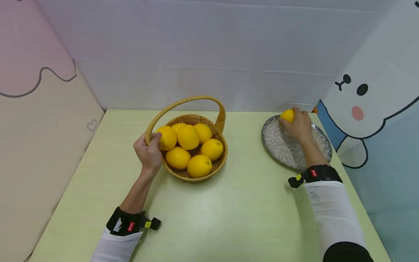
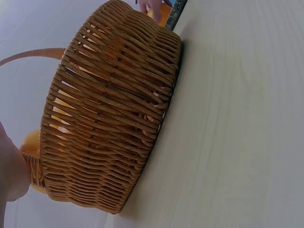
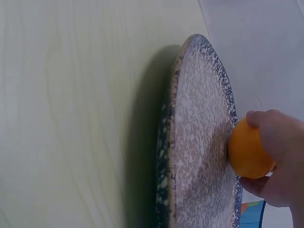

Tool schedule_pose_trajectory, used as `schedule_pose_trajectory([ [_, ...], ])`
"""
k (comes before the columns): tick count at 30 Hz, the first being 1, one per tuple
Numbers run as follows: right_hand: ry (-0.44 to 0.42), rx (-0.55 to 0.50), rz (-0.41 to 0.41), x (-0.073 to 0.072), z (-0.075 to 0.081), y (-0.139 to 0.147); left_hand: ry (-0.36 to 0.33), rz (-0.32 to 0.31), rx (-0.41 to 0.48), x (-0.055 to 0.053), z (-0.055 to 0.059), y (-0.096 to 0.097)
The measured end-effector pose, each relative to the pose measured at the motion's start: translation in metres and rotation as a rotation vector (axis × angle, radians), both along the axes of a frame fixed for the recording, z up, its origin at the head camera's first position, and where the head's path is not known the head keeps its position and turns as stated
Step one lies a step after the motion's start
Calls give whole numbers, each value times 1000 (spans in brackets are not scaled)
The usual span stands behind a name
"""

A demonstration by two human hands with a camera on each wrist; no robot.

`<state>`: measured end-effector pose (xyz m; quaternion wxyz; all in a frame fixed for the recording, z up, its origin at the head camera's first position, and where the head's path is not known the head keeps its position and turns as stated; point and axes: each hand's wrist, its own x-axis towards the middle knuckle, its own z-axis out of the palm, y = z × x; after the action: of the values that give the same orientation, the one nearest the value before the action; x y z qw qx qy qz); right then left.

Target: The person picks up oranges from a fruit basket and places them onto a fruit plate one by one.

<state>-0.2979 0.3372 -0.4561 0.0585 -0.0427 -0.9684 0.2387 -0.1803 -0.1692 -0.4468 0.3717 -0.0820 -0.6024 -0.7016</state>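
- the left hand is closed around the near left end of the handle, fingers curled, thumb on top.
- the handle arches over a woven basket, which stands on the table left of centre; the left wrist view shows its slatted side close up.
- seven lemons can be seen in the basket, four toward the back and left, three toward the front and right.
- the right hand has a single lemon between thumb and fingers, spread only as wide as the fruit.
- that lemon is at the far edge of the speckled grey plate; whether it touches the plate, i cannot tell.
- the plate lies near the table's far right corner, well apart from the basket, its dark rim showing in the right wrist view.
- both wrists wear black straps over white sleeves.
- behind the table hangs a pale wall, with a cartoon face drawn on the right.
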Motion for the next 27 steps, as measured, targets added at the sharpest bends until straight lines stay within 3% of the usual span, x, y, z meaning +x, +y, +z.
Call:
schedule_pose_trajectory([
  [15, 7, 57, 9, -6, -11, -5, 5, 12, 3, -1, -3, 2],
  [27, -49, -12, 32, 0, -8, -2, 15, 9, 6, -1, -5, 4],
])
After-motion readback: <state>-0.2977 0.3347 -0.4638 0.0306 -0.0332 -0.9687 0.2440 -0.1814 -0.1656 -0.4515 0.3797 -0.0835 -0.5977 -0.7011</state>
